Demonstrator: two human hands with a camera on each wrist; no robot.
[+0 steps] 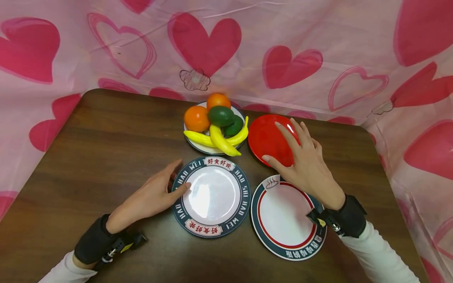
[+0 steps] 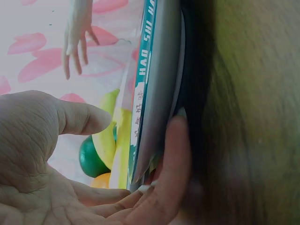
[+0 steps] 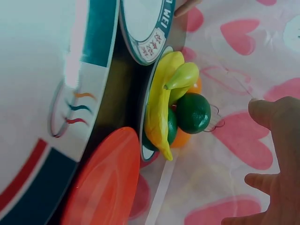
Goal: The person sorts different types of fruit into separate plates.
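The left hand (image 1: 152,196) is lying at lower left of the frame, fingers relaxed, its fingertips (image 2: 176,140) touching the left rim of the blue-rimmed plate (image 1: 211,196) at lower centre. The right hand (image 1: 304,161) is hovering spread and open over the red plate (image 1: 265,137) right of centre, holding nothing. Below it, a red-ringed plate (image 1: 283,220) is sitting at lower right, just beside the blue-rimmed one. A fruit plate (image 1: 198,147) with oranges (image 1: 196,118), limes (image 1: 221,115) and bananas (image 1: 221,140) is standing at upper centre on the brown table (image 1: 106,149)
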